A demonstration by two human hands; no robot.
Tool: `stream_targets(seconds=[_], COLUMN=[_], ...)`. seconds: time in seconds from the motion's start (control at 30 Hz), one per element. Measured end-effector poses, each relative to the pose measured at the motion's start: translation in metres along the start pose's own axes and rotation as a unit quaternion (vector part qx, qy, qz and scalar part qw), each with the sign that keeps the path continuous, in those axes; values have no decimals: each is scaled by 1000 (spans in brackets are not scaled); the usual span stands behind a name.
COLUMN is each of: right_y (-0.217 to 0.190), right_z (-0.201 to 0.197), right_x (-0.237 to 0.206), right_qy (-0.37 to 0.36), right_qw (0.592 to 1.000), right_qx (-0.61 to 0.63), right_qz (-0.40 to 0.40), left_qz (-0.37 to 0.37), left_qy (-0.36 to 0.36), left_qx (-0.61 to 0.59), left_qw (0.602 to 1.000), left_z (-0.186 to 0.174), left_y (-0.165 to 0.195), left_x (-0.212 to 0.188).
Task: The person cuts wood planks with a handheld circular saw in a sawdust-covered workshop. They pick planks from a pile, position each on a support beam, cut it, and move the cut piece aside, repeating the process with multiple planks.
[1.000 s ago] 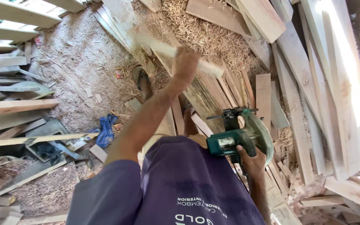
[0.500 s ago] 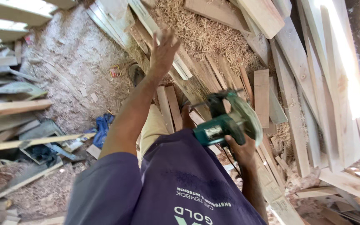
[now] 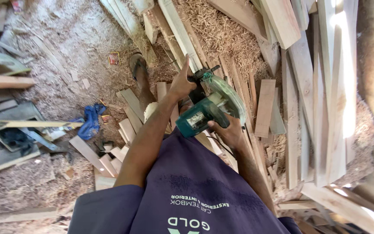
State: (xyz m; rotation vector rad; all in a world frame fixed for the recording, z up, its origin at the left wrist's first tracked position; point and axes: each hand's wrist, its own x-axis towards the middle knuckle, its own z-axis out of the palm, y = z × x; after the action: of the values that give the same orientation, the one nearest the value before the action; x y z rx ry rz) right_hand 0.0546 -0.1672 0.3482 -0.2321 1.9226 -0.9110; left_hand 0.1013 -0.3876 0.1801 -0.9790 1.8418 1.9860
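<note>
Since half a second ago, left hand (image 3: 182,82) comes down onto green circular saw (image 3: 213,110), fingers curled against its front. Right hand (image 3: 227,130) grips the handle tightly, above scattered wooden planks (image 3: 265,106).

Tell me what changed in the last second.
The left hand drew back from the planks and came down onto the front of the green power saw. The right hand kept its grip on the saw's handle. The wooden planks and sawdust-covered floor lie as before.
</note>
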Motion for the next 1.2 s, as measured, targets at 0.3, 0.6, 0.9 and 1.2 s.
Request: stream_targets(seconds=[0.3, 0.6, 0.9, 1.2], right_y=[-4, -5, -32, -53], right_z=[3, 15, 30, 41], right_x=[11, 34, 48, 64], right_qy=[22, 18, 16, 31], right_qw=[996, 999, 998, 998], right_qx=[-78, -9, 1, -9], right_qz=[48, -34, -61, -61], left_qz=[28, 1, -10, -26], left_qy=[36, 79, 109, 99], left_qx=[83, 76, 91, 70], left_qw=[995, 994, 990, 992], left_z=[-3, -24, -52, -74], left_y=[-25, -7, 12, 20], left_x=[24, 27, 25, 36])
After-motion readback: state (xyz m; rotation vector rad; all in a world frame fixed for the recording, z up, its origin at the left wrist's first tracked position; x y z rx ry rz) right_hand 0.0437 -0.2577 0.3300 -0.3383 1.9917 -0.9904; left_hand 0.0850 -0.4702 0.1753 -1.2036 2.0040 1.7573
